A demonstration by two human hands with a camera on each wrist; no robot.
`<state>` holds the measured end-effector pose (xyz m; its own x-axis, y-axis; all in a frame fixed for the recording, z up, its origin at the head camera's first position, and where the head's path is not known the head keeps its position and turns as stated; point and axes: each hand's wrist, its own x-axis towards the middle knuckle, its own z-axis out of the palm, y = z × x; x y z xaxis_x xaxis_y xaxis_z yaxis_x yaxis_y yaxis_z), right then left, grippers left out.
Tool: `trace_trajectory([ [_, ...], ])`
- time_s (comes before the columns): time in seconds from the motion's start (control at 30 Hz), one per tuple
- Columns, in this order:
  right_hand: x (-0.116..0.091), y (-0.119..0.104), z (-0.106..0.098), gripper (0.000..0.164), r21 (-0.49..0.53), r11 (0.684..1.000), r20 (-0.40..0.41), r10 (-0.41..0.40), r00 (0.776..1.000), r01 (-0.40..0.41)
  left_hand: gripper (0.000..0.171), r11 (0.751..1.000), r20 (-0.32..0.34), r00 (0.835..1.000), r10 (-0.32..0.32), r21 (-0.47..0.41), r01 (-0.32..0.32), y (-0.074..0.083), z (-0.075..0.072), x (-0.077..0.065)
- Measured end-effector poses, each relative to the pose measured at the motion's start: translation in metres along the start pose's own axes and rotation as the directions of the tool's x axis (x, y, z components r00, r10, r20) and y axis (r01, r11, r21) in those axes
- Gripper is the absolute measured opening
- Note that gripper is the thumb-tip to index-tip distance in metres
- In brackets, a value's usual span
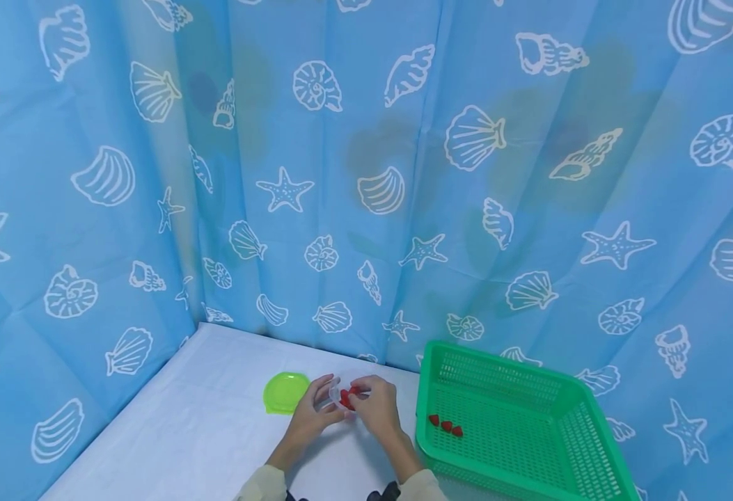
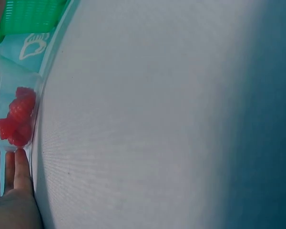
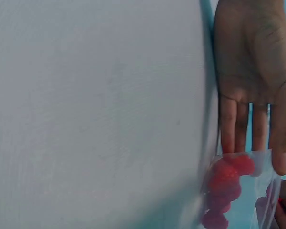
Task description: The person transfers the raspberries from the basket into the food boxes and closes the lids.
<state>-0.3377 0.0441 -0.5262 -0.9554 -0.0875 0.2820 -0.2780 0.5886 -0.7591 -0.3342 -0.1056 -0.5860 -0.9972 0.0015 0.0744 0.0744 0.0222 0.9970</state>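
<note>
Both hands hold a clear plastic bag (image 2: 5, 76) with several bumpy red berries (image 2: 20, 112) inside, just above the table. My left hand (image 1: 310, 417) grips the bag from its left side; in the left wrist view its fingertips meet the bag's edge below the berries. From the other side my right hand (image 1: 375, 407) pinches the bag, its thumb on the near face and fingers behind, as the right wrist view shows. The berries (image 1: 347, 399) are partly hidden by the right fingers in the head view.
A bright green lid-like dish (image 1: 285, 392) lies left of the hands on the white table (image 1: 172, 424). To the right stands a green perforated basket (image 1: 498, 459), with three small red strawberries (image 1: 446, 426) near its left side. A blue shell-patterned curtain (image 1: 353, 153) hangs behind.
</note>
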Motion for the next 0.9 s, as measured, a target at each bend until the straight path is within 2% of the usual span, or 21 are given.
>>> trace_trajectory([
  [0.17,0.002,0.007,0.004,0.019,-0.035,0.999,0.029,-0.017,0.999,0.018,0.092,1.0,0.003,1.0,-0.004,-0.007,0.004,0.0,0.0,0.0],
  [0.53,0.003,0.009,0.007,0.02,-0.105,0.993,0.041,-0.057,0.998,0.061,0.091,0.999,0.012,1.0,-0.008,-0.04,0.008,0.0,0.0,-0.001],
  [0.8,0.003,0.006,0.005,0.021,-0.094,0.995,0.063,-0.031,0.998,0.037,0.089,1.0,0.022,1.0,-0.012,-0.025,0.012,0.028,0.0,-0.015],
  [0.9,0.002,0.001,0.0,0.02,-0.081,0.996,0.065,-0.018,0.998,0.024,0.088,1.0,0.027,1.0,-0.01,-0.026,0.01,0.033,-0.001,-0.018],
])
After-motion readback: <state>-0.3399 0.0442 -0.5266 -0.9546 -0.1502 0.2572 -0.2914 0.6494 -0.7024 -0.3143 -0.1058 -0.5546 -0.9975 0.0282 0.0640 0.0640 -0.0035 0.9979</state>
